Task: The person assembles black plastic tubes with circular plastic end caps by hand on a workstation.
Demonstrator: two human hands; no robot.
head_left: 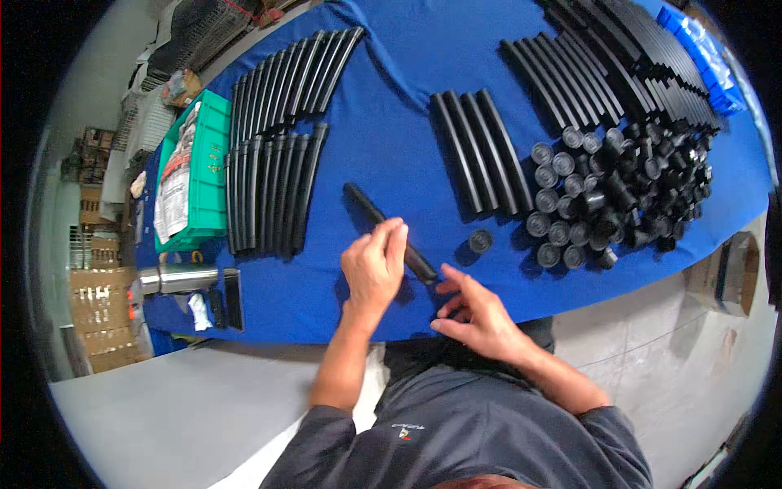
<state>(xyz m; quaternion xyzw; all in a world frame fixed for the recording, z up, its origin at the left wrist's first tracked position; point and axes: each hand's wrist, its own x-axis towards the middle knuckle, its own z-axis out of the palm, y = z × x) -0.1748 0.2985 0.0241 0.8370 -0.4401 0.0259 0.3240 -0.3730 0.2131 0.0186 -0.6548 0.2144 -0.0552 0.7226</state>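
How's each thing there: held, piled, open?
Black tube, held slantwise
Left hand, closed on that tube
Right hand, near its lower end, grip unclear
Single cap, lying apart
Cap pile, heaped loosely
Four tubes, side by side
Tubes by the crate, in two rows
Green crate, open on top
Blue cloth, creased

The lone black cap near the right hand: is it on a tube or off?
Off. The cap sits by itself on the blue cloth, apart from the tube in the left hand.
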